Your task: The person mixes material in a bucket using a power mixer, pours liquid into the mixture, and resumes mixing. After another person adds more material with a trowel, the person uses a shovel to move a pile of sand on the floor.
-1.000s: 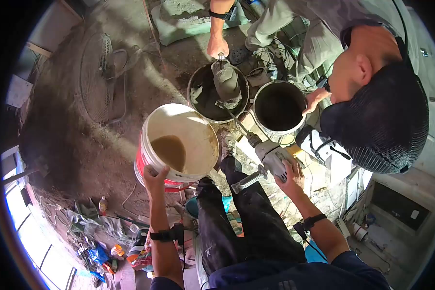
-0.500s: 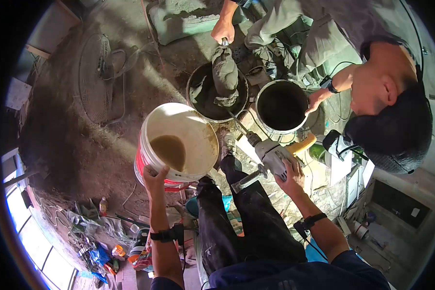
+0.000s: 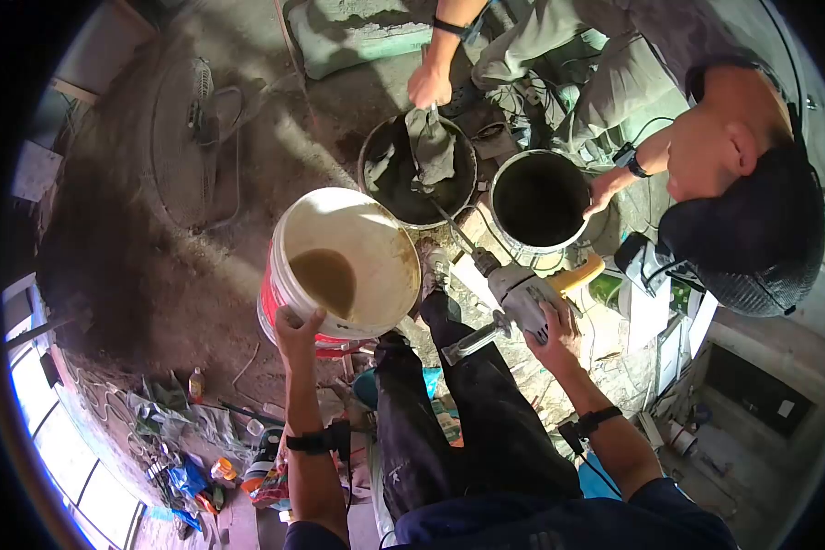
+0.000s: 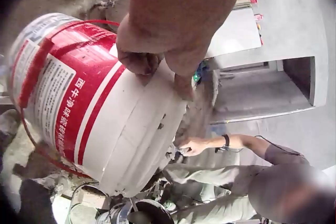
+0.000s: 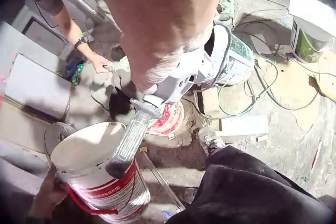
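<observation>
My left hand [image 3: 299,335] grips the rim of a white bucket [image 3: 390,240] with a red label, tilted so its murky brown water [image 3: 323,280] pools on the near side. In the left wrist view the thumb and fingers of that hand clasp the rim. My right hand [image 3: 556,337] holds a power drill [image 3: 522,295] with a side handle [image 3: 472,341]. The drill's shaft [image 3: 456,229] slants into a bucket of grey mortar [image 3: 385,183]; its tip is hidden. Above this bucket another person's hand [image 3: 429,85] holds a tool by its handle, with grey mortar [image 3: 433,151] clinging to it.
A second dark-inside bucket [image 3: 541,197] stands to the right, the other person's hand [image 3: 600,194] at its rim. A fan [image 3: 188,147] lies on the floor to the left. A full sack [image 3: 357,41] is at the back. Cords and clutter surround my legs.
The other person's head has moved right and upright from the second bucket. Their mortar-covered tool has shifted over the mortar bucket, with less mortar hanging on it. My hands keep their holds.
</observation>
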The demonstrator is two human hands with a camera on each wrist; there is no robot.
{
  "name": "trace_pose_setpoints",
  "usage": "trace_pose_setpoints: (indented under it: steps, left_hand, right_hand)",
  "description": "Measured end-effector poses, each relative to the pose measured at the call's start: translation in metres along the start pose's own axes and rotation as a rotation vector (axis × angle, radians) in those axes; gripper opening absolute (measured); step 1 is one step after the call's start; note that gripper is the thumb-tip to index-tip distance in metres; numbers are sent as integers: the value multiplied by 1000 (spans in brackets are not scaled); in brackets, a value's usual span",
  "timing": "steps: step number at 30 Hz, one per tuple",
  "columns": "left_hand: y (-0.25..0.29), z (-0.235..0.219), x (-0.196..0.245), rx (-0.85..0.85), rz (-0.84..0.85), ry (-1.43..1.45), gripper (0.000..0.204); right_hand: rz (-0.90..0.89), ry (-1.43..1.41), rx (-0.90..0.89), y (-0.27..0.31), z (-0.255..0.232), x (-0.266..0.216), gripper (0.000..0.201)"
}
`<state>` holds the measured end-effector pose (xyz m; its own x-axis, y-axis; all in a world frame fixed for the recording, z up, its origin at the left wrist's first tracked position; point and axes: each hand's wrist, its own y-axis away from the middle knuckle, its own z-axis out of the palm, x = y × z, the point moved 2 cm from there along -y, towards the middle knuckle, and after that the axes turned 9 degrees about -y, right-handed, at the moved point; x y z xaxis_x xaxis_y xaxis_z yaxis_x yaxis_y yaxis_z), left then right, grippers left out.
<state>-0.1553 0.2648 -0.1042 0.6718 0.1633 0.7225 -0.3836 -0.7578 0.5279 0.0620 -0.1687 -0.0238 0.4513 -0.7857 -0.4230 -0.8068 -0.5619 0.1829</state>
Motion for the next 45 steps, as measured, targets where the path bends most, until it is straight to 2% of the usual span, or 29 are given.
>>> trace_pose_setpoints:
  steps: [5,12,17,20,28,31,37,45]
  left_hand:
    - [8,-1,24,7,-3,-12,36]
    - [4,0,20,-21,-3,-41,35]
    - [6,1,21,-35,-13,54,36]
    - [6,0,20,-18,4,9,38]
    - [4,4,18,14,26,36,39]
    - [1,4,18,15,11,-5,38]
    - [0,6,23,13,-18,-13,37]
    - [-7,10,30,26,4,-34,38]
  right_hand:
    - [-28,-73,18,2,2,3,71]
    - [-11,-13,-3,1,-1,-3,71]
    - [-3,-13,-11,0,-1,-3,71]
    - [-18,-76,20,-1,-1,-2,71]
    - [-68,33,38,0,-1,-2,71]
    - [-73,-14,65,1,3,2,70]
    - [-11,22,33,-1,-4,-7,67]
    - [-35,24,45,-3,-6,-8,67]
